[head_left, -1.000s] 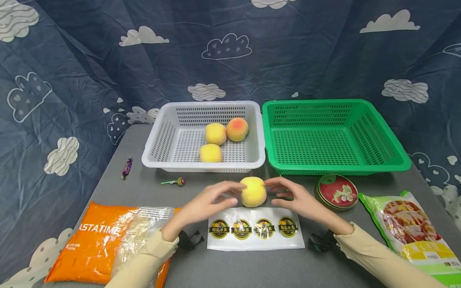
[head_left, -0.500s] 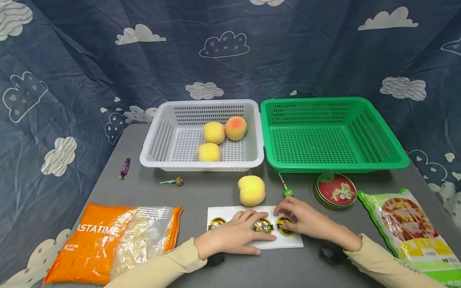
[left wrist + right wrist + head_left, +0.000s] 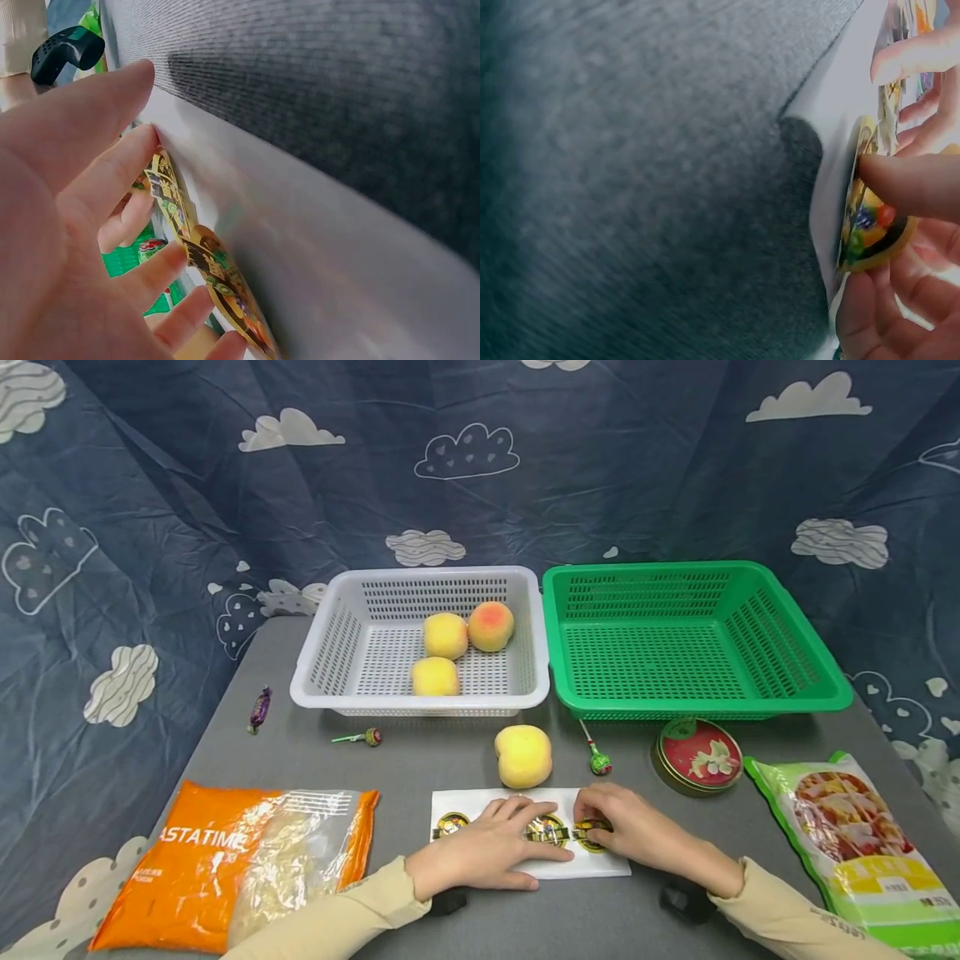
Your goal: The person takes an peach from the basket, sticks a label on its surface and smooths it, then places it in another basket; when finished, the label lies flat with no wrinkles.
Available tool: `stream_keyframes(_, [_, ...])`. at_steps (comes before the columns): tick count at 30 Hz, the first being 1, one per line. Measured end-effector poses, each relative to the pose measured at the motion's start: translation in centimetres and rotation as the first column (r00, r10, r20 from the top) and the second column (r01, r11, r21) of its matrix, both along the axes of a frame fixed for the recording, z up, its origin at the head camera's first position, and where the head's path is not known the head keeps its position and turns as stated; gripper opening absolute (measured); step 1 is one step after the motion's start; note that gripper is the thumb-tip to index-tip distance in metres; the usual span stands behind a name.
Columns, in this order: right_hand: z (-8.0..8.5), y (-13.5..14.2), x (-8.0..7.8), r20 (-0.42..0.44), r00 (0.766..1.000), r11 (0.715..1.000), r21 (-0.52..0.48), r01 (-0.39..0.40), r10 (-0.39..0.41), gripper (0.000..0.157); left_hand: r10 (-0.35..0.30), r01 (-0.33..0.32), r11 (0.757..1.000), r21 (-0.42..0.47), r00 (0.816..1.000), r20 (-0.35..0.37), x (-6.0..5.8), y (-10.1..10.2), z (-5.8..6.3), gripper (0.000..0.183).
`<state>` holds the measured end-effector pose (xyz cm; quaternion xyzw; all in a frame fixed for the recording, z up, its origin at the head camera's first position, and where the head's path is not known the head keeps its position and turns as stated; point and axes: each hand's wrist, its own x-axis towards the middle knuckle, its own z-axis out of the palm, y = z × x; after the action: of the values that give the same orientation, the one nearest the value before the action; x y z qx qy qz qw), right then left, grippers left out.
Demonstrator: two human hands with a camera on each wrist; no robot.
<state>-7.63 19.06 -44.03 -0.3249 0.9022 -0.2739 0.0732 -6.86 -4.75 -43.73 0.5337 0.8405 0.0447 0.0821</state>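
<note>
On the grey table lies a white sheet (image 3: 596,867) with a row of round, black-and-gold fruit stickers. My left hand (image 3: 487,847) rests flat across it, fingers spread, covering part of the row. At the sheet's right end my right hand (image 3: 633,828) pinches the last sticker (image 3: 881,244), thumb on its face and fingertips at its edge. That sticker stands tilted in the right wrist view, and the sheet's near edge curls up there. Just behind the sheet sits a yellow peach (image 3: 523,757), touched by neither hand.
A white basket (image 3: 420,702) with three peaches (image 3: 446,637) stands behind, beside a green basket (image 3: 705,706). Lollipops (image 3: 600,762), a purple-wrapped candy (image 3: 259,710) and a round red tin (image 3: 699,756) lie around. An orange pasta bag (image 3: 202,868) is left, a green food bag (image 3: 862,843) right.
Both hands have left the peach and come down to the sticker sheet. The left hand has settled flat; the right fingers have closed in on the rightmost sticker. The peach stays behind the sheet.
</note>
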Motion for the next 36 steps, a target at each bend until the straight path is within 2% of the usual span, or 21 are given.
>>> stream_keyframes(2, [0.1,0.0,-0.1,0.022,0.999,0.999,-0.031,-0.032,0.033,0.027,0.001,-0.001,1.0,0.0,1.0,0.012,0.0,0.0,0.0,0.048])
stream_keyframes(5, [0.6,0.2,-0.4,0.116,0.99,0.991,-0.116,-0.067,0.08,0.027,-0.001,0.001,1.0,0.001,1.0,0.025,-0.1,-0.1,0.0,0.048])
stream_keyframes(9, [1.8,0.3,-1.4,0.198,0.976,0.967,-0.252,-0.036,0.088,0.025,-0.004,0.004,1.0,0.004,1.0,0.015,-0.1,0.0,-0.1,0.048])
stream_keyframes(12, [2.9,0.0,-2.4,0.192,0.98,0.946,-0.325,0.005,0.061,0.02,-0.008,0.008,1.0,0.015,1.0,-0.003,-0.1,0.0,-0.1,0.047])
stream_keyframes(16, [4.0,-1.0,-3.8,0.179,0.984,0.93,-0.365,0.046,0.022,0.016,-0.028,0.029,0.998,0.061,0.999,-0.017,-0.2,0.0,0.2,0.045])
stream_keyframes(19, [4.9,-2.1,-4.4,0.153,0.988,0.925,-0.375,0.06,-0.002,0.016,-0.063,0.062,0.989,0.132,0.998,0.004,-0.5,-0.3,1.1,0.042])
stream_keyframes(21, [5.9,-3.0,-4.4,0.147,0.989,0.924,-0.377,0.073,-0.018,0.018,-0.08,0.063,0.975,0.212,0.994,0.071,-0.8,-0.5,2.0,0.038])
stream_keyframes(23, [6.4,-3.8,-4.6,0.145,0.989,0.918,-0.387,0.084,-0.029,0.021,-0.092,0.05,0.948,0.313,0.988,0.122,-1.4,-0.9,2.8,0.034])
stream_keyframes(25, [6.5,-4.3,-4.9,0.154,0.987,0.916,-0.391,0.095,-0.036,0.024,-0.073,0.009,0.912,0.41,0.987,0.142,-2.1,-1.4,3.6,0.029])
stream_keyframes(27, [5.6,-4.5,-5.6,0.154,0.987,0.911,-0.4,0.099,-0.04,0.023,0.001,-0.068,0.868,0.491,0.991,0.136,-2.9,-1.9,4.1,0.024])
stream_keyframes(29, [4.7,-4.7,-6.2,0.139,0.99,0.911,-0.403,0.089,-0.035,0.022,0.112,-0.164,0.818,0.552,0.986,0.127,-3.7,-2.2,4.4,0.02])
stream_keyframes(31, [4.5,-5.0,-6.4,0.112,0.993,0.917,-0.393,0.073,-0.031,0.02,0.227,-0.269,0.765,0.584,0.963,0.147,-4.4,-2.3,4.3,0.017])
stream_keyframes(33, [4.2,-5.3,-6.6,0.073,0.997,0.924,-0.379,0.051,-0.025,0.019,0.308,-0.353,0.722,0.595,0.934,0.18,-4.8,-2.2,3.9,0.015])
stream_keyframes(36, [3.8,-5.6,-6.7,0.007,1.0,0.934,-0.355,0.024,-0.023,0.022,0.382,-0.424,0.698,0.576,0.902,0.201,-5.2,-1.8,3.0,0.014])
